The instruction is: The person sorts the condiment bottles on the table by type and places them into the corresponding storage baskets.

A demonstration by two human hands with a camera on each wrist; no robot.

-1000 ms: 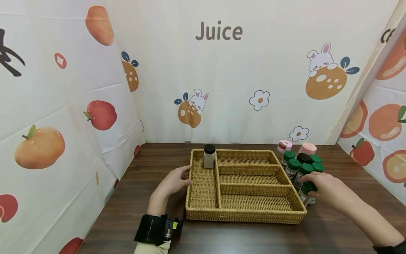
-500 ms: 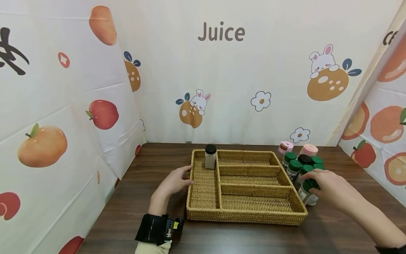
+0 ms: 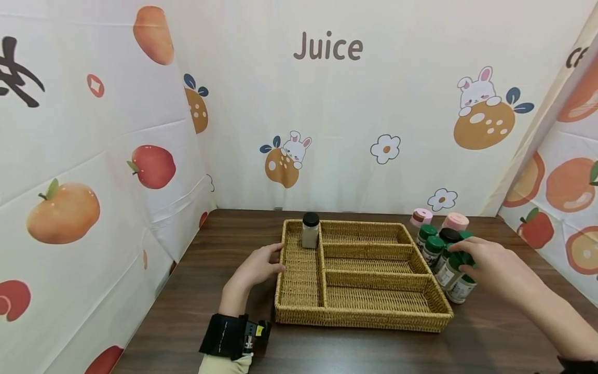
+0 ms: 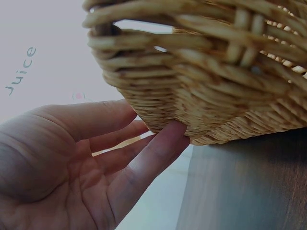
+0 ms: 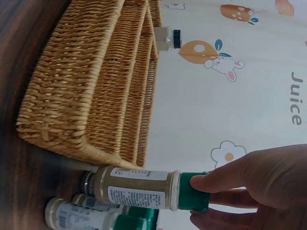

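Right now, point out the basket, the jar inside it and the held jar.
Basket (image 3: 364,318), head view: front wall.
Black-capped jar (image 3: 310,237), head view: pale body.
Held jar (image 5: 140,196), right wrist view: printed label.

Wicker tray (image 3: 364,319) on table (image 3: 355,350); jar (image 3: 310,236) at far end of its left compartment (image 3: 299,285); spice bottles (image 3: 432,251) right of tray.

I'm seeing a staged recording booth, probably: creased sheets (image 3: 336,130) printed with fruit and bunnies are hanging on three sides, hiding the room beyond, and are boxing in a dark wood-grain tabletop (image 3: 364,353). A wrist-strapped camera (image 3: 263,330) is backing that up.
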